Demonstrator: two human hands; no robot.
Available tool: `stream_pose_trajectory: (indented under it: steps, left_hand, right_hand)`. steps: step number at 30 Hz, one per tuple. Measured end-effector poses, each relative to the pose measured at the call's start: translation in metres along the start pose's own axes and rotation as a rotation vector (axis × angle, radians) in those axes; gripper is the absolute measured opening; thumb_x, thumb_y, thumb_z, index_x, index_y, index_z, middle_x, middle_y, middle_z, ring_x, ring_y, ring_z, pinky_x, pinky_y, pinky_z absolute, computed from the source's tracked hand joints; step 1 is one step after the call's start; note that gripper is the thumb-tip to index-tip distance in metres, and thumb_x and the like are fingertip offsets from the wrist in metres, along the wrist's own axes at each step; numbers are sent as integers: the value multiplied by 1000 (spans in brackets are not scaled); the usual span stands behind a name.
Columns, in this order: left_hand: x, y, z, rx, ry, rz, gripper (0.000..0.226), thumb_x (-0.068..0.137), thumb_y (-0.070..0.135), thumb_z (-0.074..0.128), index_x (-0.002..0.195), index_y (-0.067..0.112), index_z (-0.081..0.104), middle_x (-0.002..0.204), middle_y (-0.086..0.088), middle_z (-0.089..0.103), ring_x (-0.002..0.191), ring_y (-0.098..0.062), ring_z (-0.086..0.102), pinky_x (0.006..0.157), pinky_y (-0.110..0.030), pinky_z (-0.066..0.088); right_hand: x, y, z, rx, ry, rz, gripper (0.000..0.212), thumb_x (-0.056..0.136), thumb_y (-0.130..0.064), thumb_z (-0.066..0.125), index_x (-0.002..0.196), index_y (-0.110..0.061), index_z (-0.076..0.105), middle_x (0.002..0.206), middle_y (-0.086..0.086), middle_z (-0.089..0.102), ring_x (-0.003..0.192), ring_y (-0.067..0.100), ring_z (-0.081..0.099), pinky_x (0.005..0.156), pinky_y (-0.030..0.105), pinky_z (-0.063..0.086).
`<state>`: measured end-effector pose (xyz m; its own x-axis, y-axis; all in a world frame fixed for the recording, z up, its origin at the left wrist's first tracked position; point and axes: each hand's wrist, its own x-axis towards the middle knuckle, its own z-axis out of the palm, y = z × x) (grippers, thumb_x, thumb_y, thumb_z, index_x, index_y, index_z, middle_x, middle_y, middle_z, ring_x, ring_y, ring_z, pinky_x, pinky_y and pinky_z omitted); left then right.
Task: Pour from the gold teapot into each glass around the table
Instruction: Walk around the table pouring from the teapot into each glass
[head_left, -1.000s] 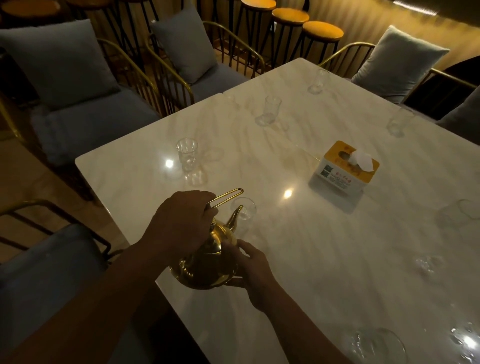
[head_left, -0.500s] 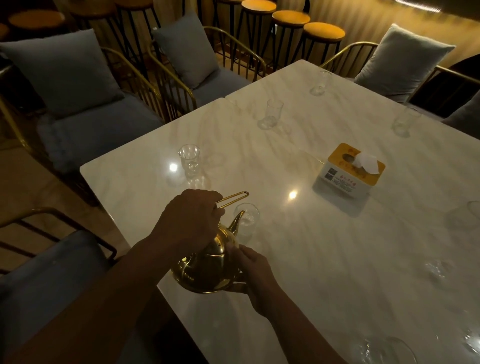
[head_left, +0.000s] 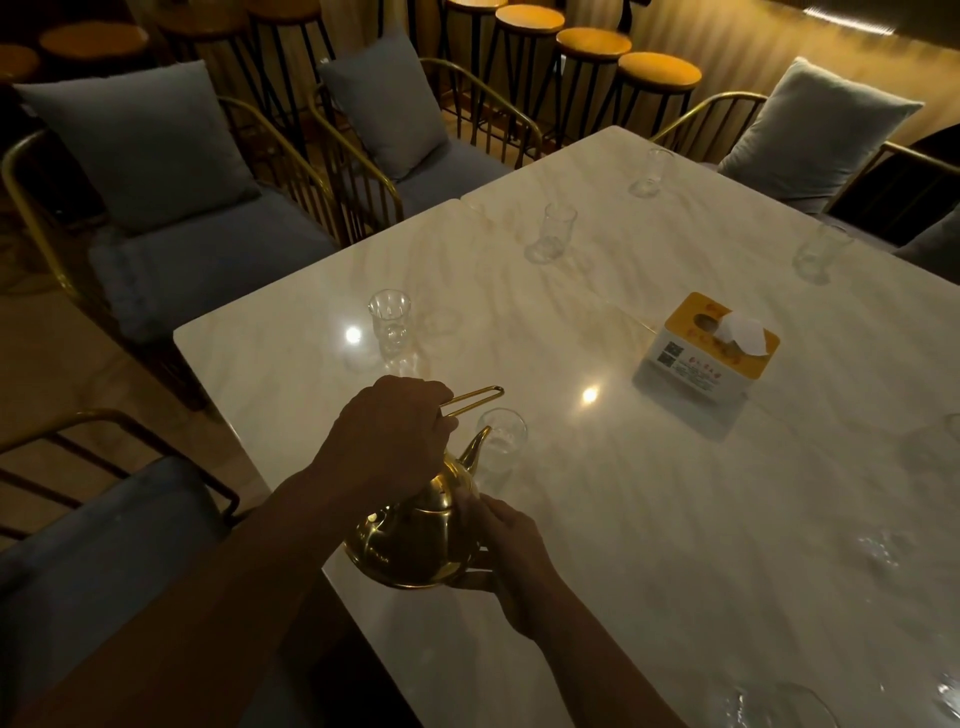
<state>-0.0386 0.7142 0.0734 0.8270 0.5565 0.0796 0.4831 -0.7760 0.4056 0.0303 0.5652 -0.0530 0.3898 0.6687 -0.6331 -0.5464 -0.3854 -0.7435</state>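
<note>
Teapot: the gold teapot (head_left: 415, 540) is held above the near-left edge of the table (head_left: 675, 493), tilted forward, its spout pointing up and away toward the nearest glass.
Left hand: the left hand (head_left: 387, 441) comes over the top of the pot, its fingers closed around the thin gold wire handle, whose loop sticks out past the knuckles.
Right hand: the right hand (head_left: 506, 551) lies against the pot's right side and lower rim, fingers curled on the metal, steadying it.
Nearest glass: a clear glass (head_left: 500, 441) stands upright on the table just beyond the spout tip; whether liquid is flowing or inside cannot be told.
Other glasses: a second glass (head_left: 389, 325) stands farther along the left edge, a third (head_left: 551, 231) beyond it, a fourth (head_left: 648, 172) near the far end, and a fifth (head_left: 818, 254) at the right side.
Tissue box: a yellow-topped tissue box (head_left: 706, 348) sits mid-table, well apart from the pot.
Seats: cushioned chairs (head_left: 171, 218) ring the table.
</note>
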Motion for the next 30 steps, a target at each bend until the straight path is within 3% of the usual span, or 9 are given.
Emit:
stream_pose_trajectory:
  steps: [30]
  left_hand:
    - [-10,6,-9,-17,-14,-34,35,91,34,59,122,16,63,112,-3,71,98,-20,66,90,-40,53]
  right_hand:
    - [-13,0,2,4,-15,-10,65,78,-58,72,130,-19,64,115,9,72,99,30,72,73,42,64]
